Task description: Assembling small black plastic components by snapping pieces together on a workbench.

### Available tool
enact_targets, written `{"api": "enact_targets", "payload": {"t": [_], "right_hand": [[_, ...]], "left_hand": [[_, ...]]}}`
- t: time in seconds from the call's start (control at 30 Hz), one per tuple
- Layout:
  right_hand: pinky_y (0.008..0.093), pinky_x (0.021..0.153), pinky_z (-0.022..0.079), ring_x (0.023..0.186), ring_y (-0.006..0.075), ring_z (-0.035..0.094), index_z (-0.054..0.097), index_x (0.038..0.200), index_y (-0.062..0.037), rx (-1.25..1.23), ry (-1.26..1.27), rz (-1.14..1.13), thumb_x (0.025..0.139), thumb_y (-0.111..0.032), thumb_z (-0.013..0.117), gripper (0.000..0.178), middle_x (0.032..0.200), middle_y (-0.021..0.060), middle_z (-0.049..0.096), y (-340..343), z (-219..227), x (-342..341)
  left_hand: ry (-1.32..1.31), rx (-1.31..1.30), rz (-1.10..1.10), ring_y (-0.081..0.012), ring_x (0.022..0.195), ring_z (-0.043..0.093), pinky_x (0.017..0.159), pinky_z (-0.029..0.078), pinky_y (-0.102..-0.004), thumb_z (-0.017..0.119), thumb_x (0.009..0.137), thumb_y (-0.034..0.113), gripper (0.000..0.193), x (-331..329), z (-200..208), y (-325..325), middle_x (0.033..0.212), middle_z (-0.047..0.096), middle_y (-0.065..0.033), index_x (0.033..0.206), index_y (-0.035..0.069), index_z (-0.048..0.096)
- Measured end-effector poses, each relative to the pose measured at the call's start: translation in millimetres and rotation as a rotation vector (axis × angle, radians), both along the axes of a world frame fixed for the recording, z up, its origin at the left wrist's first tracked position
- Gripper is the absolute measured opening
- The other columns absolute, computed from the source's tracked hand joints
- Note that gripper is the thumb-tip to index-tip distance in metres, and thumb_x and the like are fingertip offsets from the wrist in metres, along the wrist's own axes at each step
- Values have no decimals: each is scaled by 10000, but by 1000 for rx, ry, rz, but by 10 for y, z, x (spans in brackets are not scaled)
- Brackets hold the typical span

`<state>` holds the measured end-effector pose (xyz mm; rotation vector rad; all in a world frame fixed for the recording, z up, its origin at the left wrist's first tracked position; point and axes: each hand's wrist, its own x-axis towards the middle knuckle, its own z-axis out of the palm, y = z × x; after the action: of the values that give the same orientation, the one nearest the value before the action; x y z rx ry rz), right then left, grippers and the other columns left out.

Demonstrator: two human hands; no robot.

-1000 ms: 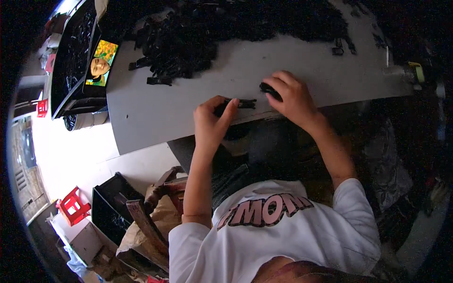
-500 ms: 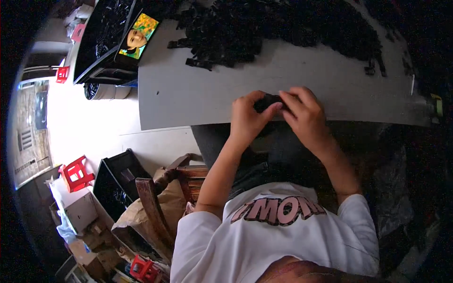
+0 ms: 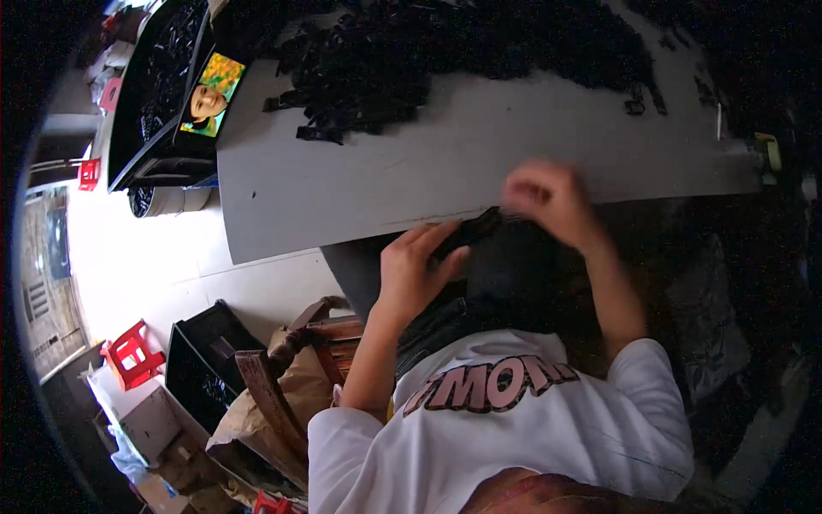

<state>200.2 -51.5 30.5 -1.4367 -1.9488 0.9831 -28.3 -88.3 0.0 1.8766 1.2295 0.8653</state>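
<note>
At the table's near edge, my left hand (image 3: 415, 270) has its thumb and fingers around a small, long black piece (image 3: 481, 226). The piece sticks out past the fingertips toward the right, and it is too dark to name its kind. My right hand (image 3: 552, 201) is raised over the edge just right of the piece, apart from it. Its fingers look curled but are smeared by motion, so whether anything is in them does not show. Farther back on the grey table (image 3: 360, 197) lies a big heap of similar-looking black pieces (image 3: 479, 47).
A phone (image 3: 212, 94) with a lit picture leans on a black crate (image 3: 163, 77) at the left, above a bucket (image 3: 175, 200). Below stand a red stool (image 3: 134, 355), another black crate (image 3: 201, 347) and a wooden chair (image 3: 265, 385). A yellow-green object (image 3: 771, 154) sits far right.
My hands have come apart. The left has moved down and left with the black piece, toward my lap; the right has lifted off it. The whole view has shifted and tilted slightly.
</note>
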Motion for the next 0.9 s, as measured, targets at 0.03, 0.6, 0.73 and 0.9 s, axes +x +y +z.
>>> {"api": "enact_targets", "payload": {"t": [0.03, 0.6, 0.73, 0.9], "right_hand": [[273, 589, 455, 711, 146, 574, 620, 896, -18, 121, -26, -119, 794, -146, 651, 167, 804, 68, 602, 155, -18, 67], [272, 626, 471, 752, 118, 566, 568, 977, -28, 420, -26, -358, 812, -81, 632, 185, 960, 43, 560, 1003, -513, 359], [235, 605, 444, 736, 73, 547, 595, 939, -31, 94, 450, -486, 829, -76, 610, 120, 889, 15, 571, 823, -433, 264], [262, 673, 451, 748, 140, 575, 603, 920, -24, 327, 394, -507, 813, -82, 615, 123, 856, 55, 605, 764, -606, 220]], "left_hand": [[1, 58, 13, -278, 664, 593, 609, 473, -332, 689, 714, 120, 225, -3, 71, 4, 801, 620, -126, 910, 23, 631], [-96, -18, 40, -238, 640, 602, 582, 476, -290, 591, 770, 12, 135, 136, 169, 419, 826, 617, -120, 897, 31, 634], [-186, 71, 47, -236, 659, 608, 581, 479, -295, 612, 758, 31, 203, 498, 23, 812, 876, 617, -137, 960, 21, 606], [-259, 154, 104, -219, 679, 619, 585, 476, -281, 650, 745, 57, 267, 1005, -4, 1121, 874, 625, -138, 998, 16, 578]]}}
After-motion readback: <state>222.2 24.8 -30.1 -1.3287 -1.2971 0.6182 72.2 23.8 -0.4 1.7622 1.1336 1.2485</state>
